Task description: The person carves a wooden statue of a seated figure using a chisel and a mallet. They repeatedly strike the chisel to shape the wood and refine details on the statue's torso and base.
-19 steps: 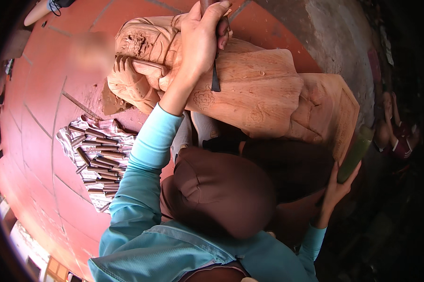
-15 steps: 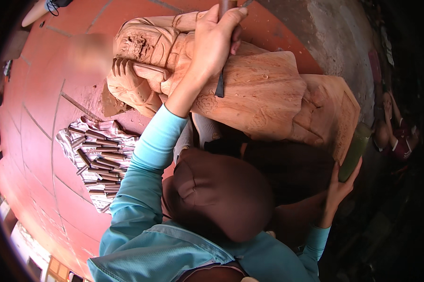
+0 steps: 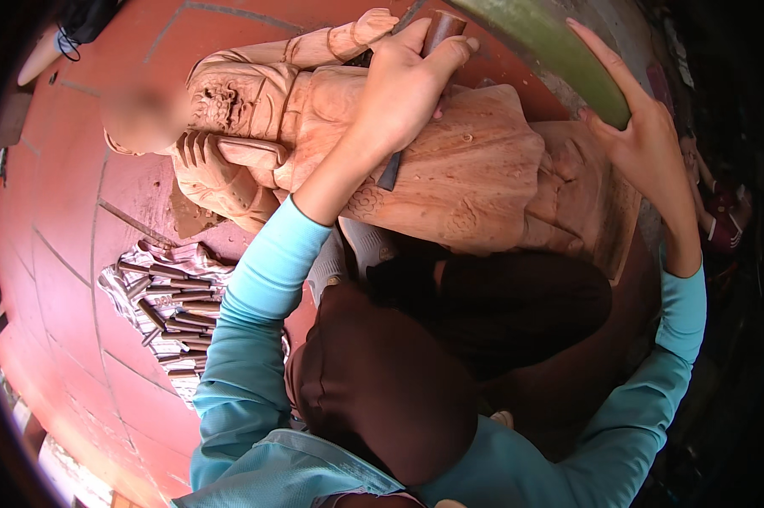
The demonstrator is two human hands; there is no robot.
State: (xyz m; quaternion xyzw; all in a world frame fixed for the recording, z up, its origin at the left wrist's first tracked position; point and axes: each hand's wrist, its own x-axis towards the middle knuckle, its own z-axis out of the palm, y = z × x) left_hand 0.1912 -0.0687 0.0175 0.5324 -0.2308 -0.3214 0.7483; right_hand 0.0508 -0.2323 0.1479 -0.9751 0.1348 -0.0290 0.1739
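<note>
A carved wooden statue [image 3: 483, 186] of a robed figure lies on its back across the floor before me. My left hand [image 3: 399, 93] is closed around the brown handle of a chisel [image 3: 388, 172], whose dark flat blade slants down onto the robe. My right hand [image 3: 644, 140] is raised beyond the statue's base, gripping the lower end of a long green club-like mallet [image 3: 559, 55]. The mallet reaches up and leftward to the top edge, near the butt of the chisel handle. Whether the two touch cannot be seen.
Several brown-handled chisels [image 3: 187, 317] lie on a striped cloth [image 3: 128, 292] on the red tiled floor [image 3: 68, 254] at left. My bent legs [image 3: 517, 305] are close against the statue's near side. Another person [image 3: 725, 212] shows at the far right.
My right hand has swung the mallet up from low beside the statue's base to above the chisel. The chisel has tilted slightly, and the view has shifted a little.
</note>
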